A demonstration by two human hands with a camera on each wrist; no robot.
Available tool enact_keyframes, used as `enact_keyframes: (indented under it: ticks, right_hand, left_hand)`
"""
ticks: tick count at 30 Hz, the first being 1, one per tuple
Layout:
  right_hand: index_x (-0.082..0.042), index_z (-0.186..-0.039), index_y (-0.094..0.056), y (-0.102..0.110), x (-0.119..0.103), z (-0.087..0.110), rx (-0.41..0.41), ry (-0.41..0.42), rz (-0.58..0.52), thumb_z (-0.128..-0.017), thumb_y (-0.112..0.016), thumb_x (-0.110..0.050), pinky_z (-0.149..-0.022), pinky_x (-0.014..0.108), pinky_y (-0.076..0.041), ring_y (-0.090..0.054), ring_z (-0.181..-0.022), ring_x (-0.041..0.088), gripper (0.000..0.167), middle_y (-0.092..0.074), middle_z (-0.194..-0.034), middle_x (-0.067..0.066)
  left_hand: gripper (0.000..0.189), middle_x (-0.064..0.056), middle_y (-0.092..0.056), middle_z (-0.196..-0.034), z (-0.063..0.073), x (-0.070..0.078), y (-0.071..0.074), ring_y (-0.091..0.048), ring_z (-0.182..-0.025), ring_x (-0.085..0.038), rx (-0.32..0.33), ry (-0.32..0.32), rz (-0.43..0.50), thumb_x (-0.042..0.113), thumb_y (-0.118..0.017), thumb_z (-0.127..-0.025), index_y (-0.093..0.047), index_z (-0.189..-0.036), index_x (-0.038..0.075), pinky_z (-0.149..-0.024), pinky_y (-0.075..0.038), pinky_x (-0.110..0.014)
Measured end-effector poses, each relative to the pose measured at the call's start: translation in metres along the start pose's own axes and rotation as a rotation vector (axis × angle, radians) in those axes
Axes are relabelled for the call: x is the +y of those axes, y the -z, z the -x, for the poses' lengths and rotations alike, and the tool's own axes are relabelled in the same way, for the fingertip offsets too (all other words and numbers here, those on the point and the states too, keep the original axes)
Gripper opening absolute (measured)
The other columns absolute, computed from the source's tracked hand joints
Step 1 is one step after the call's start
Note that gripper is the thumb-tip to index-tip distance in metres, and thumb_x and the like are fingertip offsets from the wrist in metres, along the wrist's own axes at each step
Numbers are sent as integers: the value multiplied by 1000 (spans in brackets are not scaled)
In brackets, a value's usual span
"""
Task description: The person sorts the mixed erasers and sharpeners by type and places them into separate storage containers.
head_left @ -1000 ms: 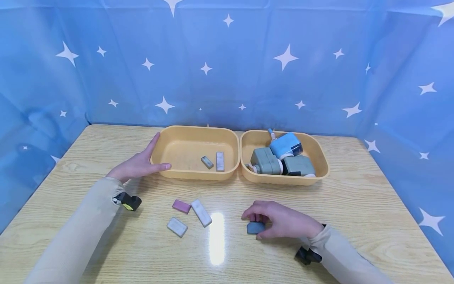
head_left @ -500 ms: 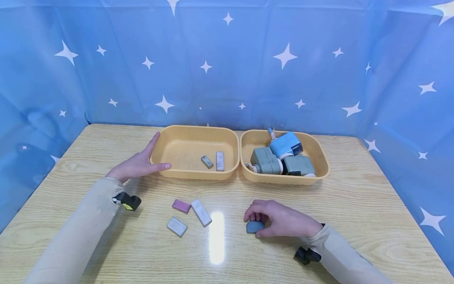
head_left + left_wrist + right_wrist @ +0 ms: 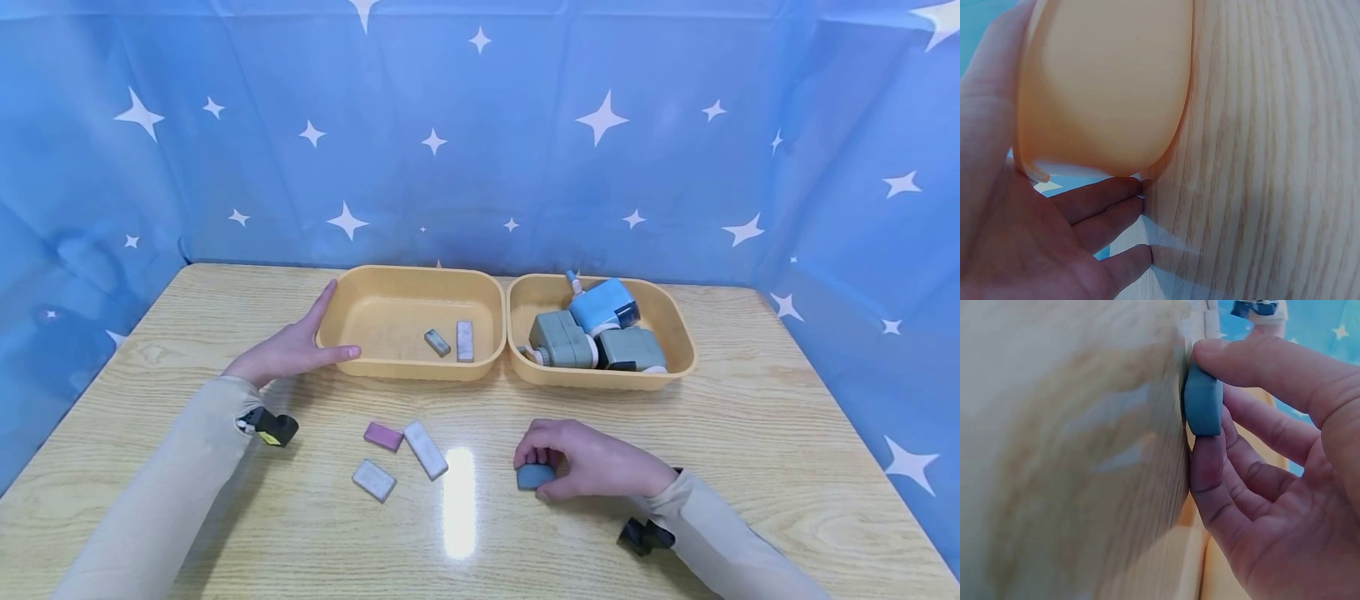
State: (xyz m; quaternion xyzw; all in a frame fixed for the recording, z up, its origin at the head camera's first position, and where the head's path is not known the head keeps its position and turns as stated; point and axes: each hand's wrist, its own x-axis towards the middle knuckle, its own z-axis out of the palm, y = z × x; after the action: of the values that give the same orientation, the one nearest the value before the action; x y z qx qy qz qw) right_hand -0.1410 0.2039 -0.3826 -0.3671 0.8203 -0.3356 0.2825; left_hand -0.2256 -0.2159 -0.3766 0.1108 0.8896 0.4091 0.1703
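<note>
My right hand (image 3: 600, 464) pinches a blue eraser (image 3: 536, 477) low at the table, right of centre. In the right wrist view the thumb presses one end of this bevelled eraser (image 3: 1203, 403) and a finger meets the other end. My left hand (image 3: 288, 350) rests at the left end of an orange-yellow bin (image 3: 420, 369), fingers extended along its outside and thumb over the front rim. The left wrist view has the same hand (image 3: 1054, 237) around the bin's end wall (image 3: 1110, 94). A small grey-green eraser (image 3: 437, 342) and a whitish eraser (image 3: 465, 342) lie inside.
Between my hands lie a pink eraser (image 3: 383, 437), a long white eraser (image 3: 425, 450) and a shorter greyish one (image 3: 373, 480). A second bin (image 3: 600, 380), close beside the first, holds a blue crank sharpener (image 3: 603, 306) and two grey-green ones (image 3: 562, 340). Starry blue cloth (image 3: 480, 167) surrounds the table.
My right fingers have drawn closer around the blue eraser, which has shifted slightly left. The left hand and both bins stay where they were.
</note>
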Motion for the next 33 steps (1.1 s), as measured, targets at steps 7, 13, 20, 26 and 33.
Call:
enact_keyframes:
  ticks: [7,13,20,26,33]
  right_hand:
    - [-22,-108,-65,2,0,-3,7,0,8,-83,-77,-11,-78,27,-49,-53,-88,10,30,-58,-102,-11]
    - [-21,-108,-66,3,-1,-7,14,22,22,-82,-77,-10,-77,28,-49,-53,-88,10,31,-58,-101,-11]
    - [-20,-108,-66,5,-4,-13,29,75,46,-81,-78,-8,-77,27,-49,-53,-87,9,32,-57,-100,-11]
    - [-18,-108,-66,5,-5,-19,34,107,42,-81,-77,-6,-77,27,-49,-54,-86,9,31,-58,-100,-10]
    - [-17,-107,-66,6,-12,-27,37,120,60,-81,-76,-6,-77,26,-49,-54,-86,8,30,-57,-99,-10]
  left_hand:
    - [113,-22,5,-158,-1,1,0,-7,-141,-46,-2,-11,8,43,-70,-87,21,-152,26,-109,-14,-62]
    - [112,-24,2,-158,0,2,0,-10,-140,-48,0,-2,-11,45,-69,-87,21,-152,26,-109,-16,-62]
    - [113,-23,5,-158,0,2,0,-8,-141,-47,0,-6,-4,44,-69,-87,21,-152,25,-109,-14,-62]
    - [113,-23,6,-158,-1,0,0,-6,-141,-47,-5,-8,27,41,-71,-87,21,-152,26,-109,-13,-63]
    - [113,-24,4,-158,-1,-2,0,-8,-140,-48,-5,0,22,42,-71,-87,21,-152,26,-108,-14,-63]
